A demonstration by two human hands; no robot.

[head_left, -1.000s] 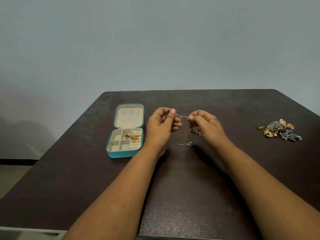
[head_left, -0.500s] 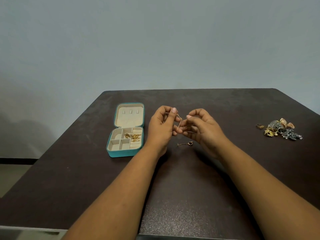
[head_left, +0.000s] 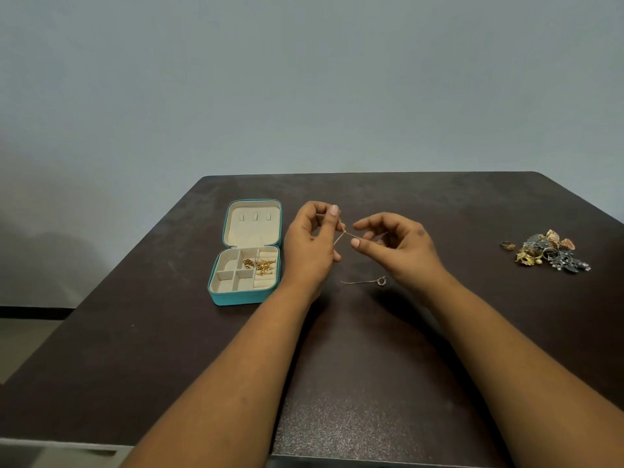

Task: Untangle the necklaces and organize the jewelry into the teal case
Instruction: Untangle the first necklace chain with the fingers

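Observation:
Above the table's middle, my left hand [head_left: 309, 246] pinches a thin gold necklace chain [head_left: 349, 233] between thumb and fingertips. The chain stretches to my right hand [head_left: 398, 246], whose thumb and index finger are apart; it runs on into the curled fingers behind them. The chain's loose end with a small ring clasp [head_left: 381, 281] lies on the table below the hands. Left of my left hand, the teal case [head_left: 243, 298] lies open, with gold pieces [head_left: 260, 265] in one of its cream compartments.
A heap of gold and silver jewelry [head_left: 550, 253] sits at the right side of the dark table [head_left: 337, 383], with a single ring [head_left: 507, 245] just left of it. A plain wall stands behind the table's far edge.
My hands closed together half a second ago and have now drawn apart again. My right thumb and index finger have spread, and the chain's end on the table has stayed put.

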